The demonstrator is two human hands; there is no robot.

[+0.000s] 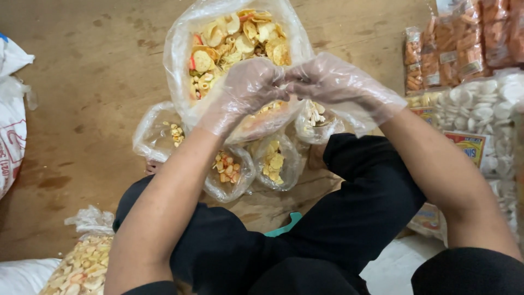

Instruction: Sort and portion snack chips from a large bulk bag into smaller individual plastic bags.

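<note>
— What have we got? A small clear plastic bag of pale crackers [315,116], just beside the large clear bag of mixed yellow crackers [234,41].

— Our gloved left hand [248,87] and right hand [333,82] pinch its top closed.

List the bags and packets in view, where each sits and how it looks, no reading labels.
Large clear bag: top centre, mixed yellow crackers.
Small clear bags: below it, few crackers each.
Orange snack packets: top right.
White cracker bag: right, colourful label.
White sack: left edge.
</note>
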